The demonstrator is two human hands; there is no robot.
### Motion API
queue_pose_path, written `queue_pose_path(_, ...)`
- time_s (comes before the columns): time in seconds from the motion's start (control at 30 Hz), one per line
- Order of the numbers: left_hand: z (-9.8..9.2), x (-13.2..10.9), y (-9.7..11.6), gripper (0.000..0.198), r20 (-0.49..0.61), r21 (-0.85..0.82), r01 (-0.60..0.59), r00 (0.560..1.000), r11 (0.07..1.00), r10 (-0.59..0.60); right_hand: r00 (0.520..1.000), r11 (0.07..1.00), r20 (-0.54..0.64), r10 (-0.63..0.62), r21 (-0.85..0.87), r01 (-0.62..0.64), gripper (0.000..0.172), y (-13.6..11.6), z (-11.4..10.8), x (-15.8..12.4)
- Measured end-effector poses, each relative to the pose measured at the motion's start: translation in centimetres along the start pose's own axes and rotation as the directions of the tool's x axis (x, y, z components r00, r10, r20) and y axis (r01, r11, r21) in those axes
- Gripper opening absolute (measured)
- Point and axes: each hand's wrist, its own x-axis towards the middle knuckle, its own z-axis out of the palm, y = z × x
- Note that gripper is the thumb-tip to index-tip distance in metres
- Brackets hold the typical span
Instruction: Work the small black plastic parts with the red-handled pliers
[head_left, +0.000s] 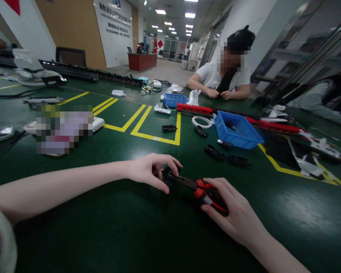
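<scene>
Left hand (147,170): grip is pinching a black part (168,177).
Right hand (233,212): grip is holding red pliers (200,186) against it.
Progress: likely midway; other black pieces (214,152) are lying farther off.

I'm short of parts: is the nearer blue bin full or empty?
Almost empty: the bin shows bare blue floor, with only one small black part visible inside.
</scene>
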Motion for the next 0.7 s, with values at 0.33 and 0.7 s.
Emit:
queue_pose_path(0.33,-0.17,0.19,-0.59,0.043,0.015,-0.021,-0.019,1.0,1.0,0.019,0.999,0.999,-0.032,0.027,0.023,-0.026,0.043,-0.03,-0.02,-0.05)
queue_pose_path(0.7,-0.26,0.19,-0.67,0.059,0.017,0.061,-0.002,1.0,0.998,0.0,0.999,0.999,-0.029,0.045,0.01,-0.045,0.046,0.01,0.12,-0.04)
